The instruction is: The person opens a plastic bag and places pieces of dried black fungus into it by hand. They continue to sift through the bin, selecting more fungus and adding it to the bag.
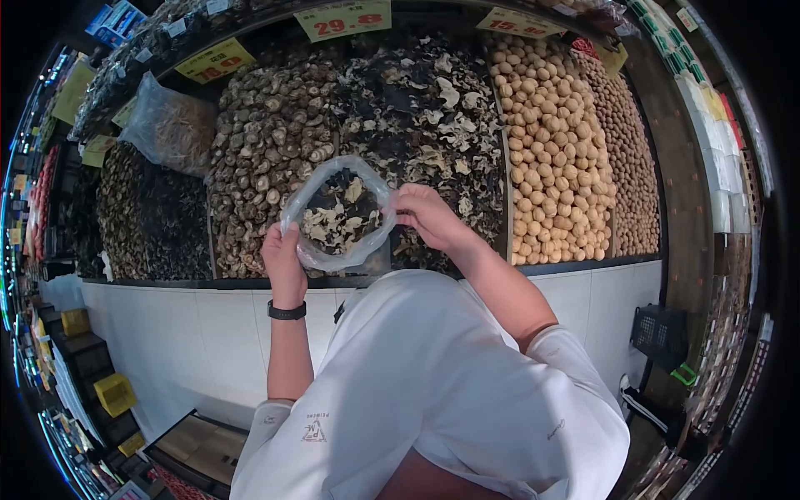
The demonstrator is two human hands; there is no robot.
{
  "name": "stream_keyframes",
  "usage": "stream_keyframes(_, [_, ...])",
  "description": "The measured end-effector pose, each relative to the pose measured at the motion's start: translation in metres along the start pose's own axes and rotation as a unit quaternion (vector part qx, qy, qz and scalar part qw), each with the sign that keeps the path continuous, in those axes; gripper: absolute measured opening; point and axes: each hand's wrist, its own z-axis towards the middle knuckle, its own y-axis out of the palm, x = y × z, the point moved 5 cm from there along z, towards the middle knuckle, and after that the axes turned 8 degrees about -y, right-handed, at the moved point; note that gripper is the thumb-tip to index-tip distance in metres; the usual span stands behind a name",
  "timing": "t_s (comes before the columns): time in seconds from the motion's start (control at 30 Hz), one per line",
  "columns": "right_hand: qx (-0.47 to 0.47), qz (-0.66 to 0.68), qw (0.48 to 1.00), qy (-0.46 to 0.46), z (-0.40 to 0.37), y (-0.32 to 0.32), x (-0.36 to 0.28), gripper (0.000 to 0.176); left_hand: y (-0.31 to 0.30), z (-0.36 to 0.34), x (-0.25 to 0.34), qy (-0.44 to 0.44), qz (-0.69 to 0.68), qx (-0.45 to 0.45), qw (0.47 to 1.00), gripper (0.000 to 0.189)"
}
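A clear plastic bag (336,261) hangs between my hands with its mouth spread into a ring, and pale and dark dried fungus (340,218) shows inside it. My left hand (283,254), below a black wristband, pinches the left side of the rim. On the right side, my right hand (425,217) grips the rim between thumb and fingers. Beneath and behind the bag lies a bin of dark dried fungus (421,108). Dried mushrooms (265,133) fill the bin to its left.
Walnuts (554,158) and smaller brown nuts (623,150) fill bins at the right. A filled plastic bag (171,125) lies at the upper left. Price signs (342,20) line the back. A dark basket (658,336) stands at the lower right.
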Motion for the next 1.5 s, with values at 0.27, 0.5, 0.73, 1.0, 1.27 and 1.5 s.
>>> stream_keyframes(0.27, [-0.087,-0.03,0.992,-0.085,-0.014,0.022,-0.037,0.012,0.005,-0.004,0.031,0.049,-0.025,0.035,0.998,0.007])
stream_keyframes(0.5, [0.018,-0.203,0.979,-0.021,-0.007,-0.011,-0.015,0.053,0.006,0.008,0.006,-0.011,0.088,-0.018,0.996,0.008])
stream_keyframes(0.73, [0.043,-0.316,0.943,-0.093,0.02,-0.015,-0.033,0.022,0.019,0.013,0.032,0.062,0.051,-0.015,0.997,0.01])
stream_keyframes(1.0, [0.014,-0.24,0.966,-0.091,0.027,-0.017,-0.024,0.019,0.012,0.013,0.024,0.048,0.015,0.006,0.999,0.015])
stream_keyframes(1.27, [-0.079,-0.598,0.663,-0.443,-0.015,0.045,-0.067,0.031,0.036,-0.007,0.059,0.177,0.391,0.107,0.897,0.044])
stream_keyframes(1.5, [-0.267,-0.735,0.569,-0.255,-0.017,0.088,-0.021,0.039,0.093,-0.009,0.079,0.355,0.692,-0.03,0.628,0.063])
